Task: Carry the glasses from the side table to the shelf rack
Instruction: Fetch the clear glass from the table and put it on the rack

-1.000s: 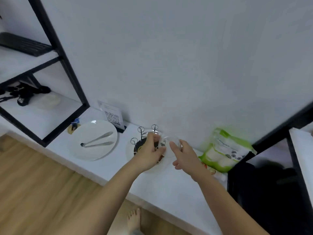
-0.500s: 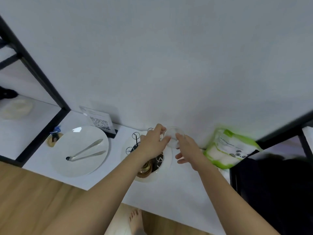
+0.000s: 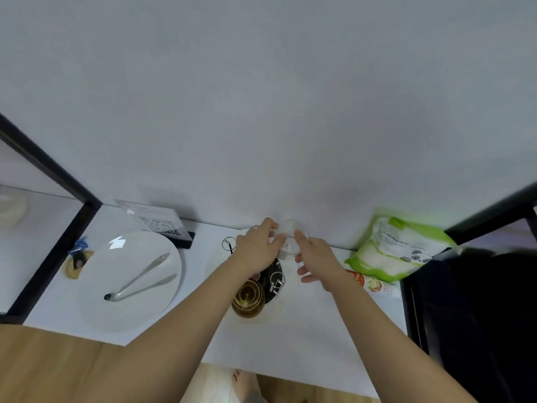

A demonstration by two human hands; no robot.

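Lifted higher: one clear glass | left hand, right hand both holding it

Soft even light — slight blur, edges warped.

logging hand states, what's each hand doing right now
left hand: grips the clear glass.
right hand: touches the same glass; grip cannot be told.

Clear glass pinched between left hand and right hand above white side table.
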